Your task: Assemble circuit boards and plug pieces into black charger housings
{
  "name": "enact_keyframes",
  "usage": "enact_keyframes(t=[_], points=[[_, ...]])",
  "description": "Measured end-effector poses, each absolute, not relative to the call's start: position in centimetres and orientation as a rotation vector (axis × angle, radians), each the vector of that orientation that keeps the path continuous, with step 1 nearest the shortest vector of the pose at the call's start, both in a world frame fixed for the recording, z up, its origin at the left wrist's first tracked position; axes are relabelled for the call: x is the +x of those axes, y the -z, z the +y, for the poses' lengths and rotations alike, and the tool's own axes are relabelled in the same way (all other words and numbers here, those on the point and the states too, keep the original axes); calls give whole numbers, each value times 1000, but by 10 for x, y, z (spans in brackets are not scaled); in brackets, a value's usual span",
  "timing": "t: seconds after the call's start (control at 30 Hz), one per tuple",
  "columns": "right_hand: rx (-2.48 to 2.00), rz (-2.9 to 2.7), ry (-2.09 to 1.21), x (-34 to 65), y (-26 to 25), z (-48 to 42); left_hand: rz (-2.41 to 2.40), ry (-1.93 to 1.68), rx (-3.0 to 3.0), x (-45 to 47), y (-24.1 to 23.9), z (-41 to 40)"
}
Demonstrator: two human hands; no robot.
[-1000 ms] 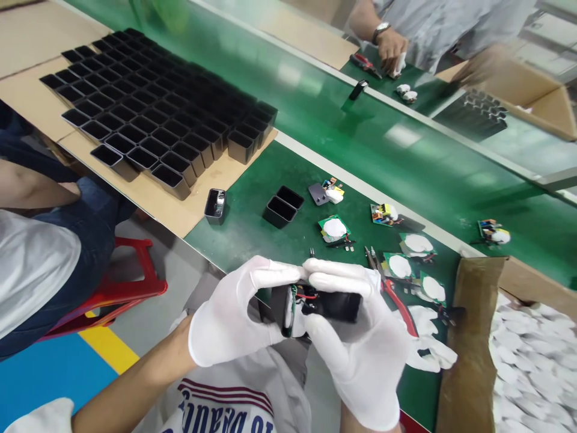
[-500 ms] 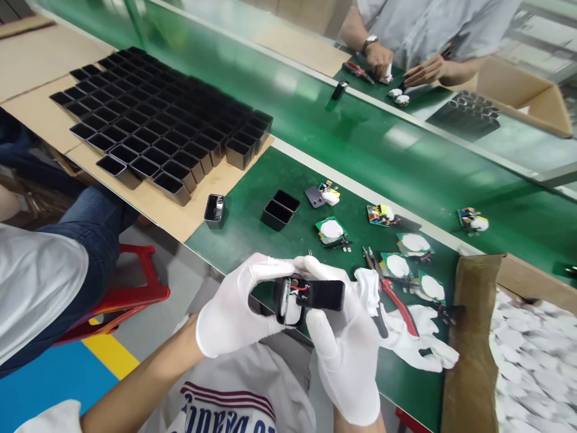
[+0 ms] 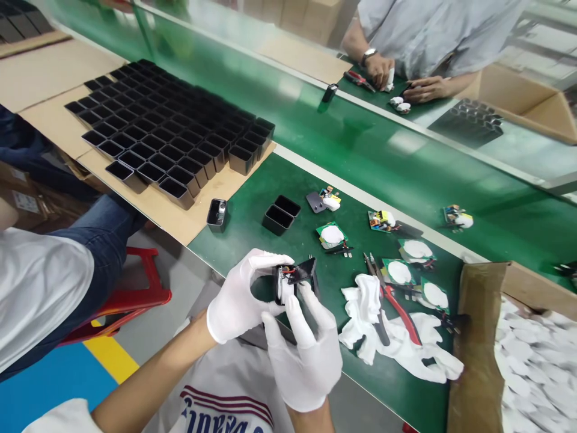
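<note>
My left hand [image 3: 238, 297], in a white glove, is closed around a small black plastic case [image 3: 278, 285]. A white pad and red wires show inside the case. A flat black end cover [image 3: 306, 272], joined by the wires, stands tilted at the case's right side. My right hand [image 3: 306, 355], also white-gloved, has its fingertips against the cover and the case opening; the exact grip is partly hidden. On the mat to the right lie red-handled pliers [image 3: 406, 316] and loose white gloves [image 3: 363, 300]. Circuit boards with white pads [image 3: 332, 234] lie beyond my hands.
Many black cases [image 3: 162, 138] stand in rows on cardboard at the left. Two empty cases [image 3: 282, 215] and a filled one [image 3: 217, 215] are nearer. A carton [image 3: 478, 343] of white pads is at the right. Across the divider a co-worker's hands [image 3: 424, 90] handle parts.
My right hand has moved left and lower, nearer the case opening. The black cover has turned from lying flat toward me to a tilted position closer to the case. My left hand still holds the case.
</note>
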State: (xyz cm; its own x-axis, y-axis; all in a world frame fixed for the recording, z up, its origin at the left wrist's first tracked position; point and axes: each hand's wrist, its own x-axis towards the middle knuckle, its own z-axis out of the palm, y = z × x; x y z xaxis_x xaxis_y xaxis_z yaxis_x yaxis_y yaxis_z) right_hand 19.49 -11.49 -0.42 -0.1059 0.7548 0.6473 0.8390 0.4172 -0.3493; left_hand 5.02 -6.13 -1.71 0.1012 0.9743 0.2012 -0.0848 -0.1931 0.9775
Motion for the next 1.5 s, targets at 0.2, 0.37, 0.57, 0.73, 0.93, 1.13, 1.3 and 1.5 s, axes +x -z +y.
enact_keyframes(t=[0.2,0.37,0.57,0.73,0.93,1.13,1.3,1.5], points=[[-1524,-1815,144,182,6,-107,1150,-1407,1402,63,33,-67],[-1555,-1881,211,190,0,-92,1435,-1243,1571,60,28,-64],[-1613,-1872,167,202,8,-85,1471,-1009,1950,48,21,-57],[-1522,-1864,44,207,-1,-89,1588,-1087,2005,62,18,-52],[-1761,-1613,-307,212,-39,-64,1616,-1074,1939,64,16,-49],[-1600,-2008,-275,216,-71,-29,1610,-1018,1942,64,17,-49],[-1367,-2186,-217,227,-68,-39,1536,-1018,1922,61,9,-46],[-1294,-2204,96,232,-40,-61,1516,-912,1931,60,3,-43]])
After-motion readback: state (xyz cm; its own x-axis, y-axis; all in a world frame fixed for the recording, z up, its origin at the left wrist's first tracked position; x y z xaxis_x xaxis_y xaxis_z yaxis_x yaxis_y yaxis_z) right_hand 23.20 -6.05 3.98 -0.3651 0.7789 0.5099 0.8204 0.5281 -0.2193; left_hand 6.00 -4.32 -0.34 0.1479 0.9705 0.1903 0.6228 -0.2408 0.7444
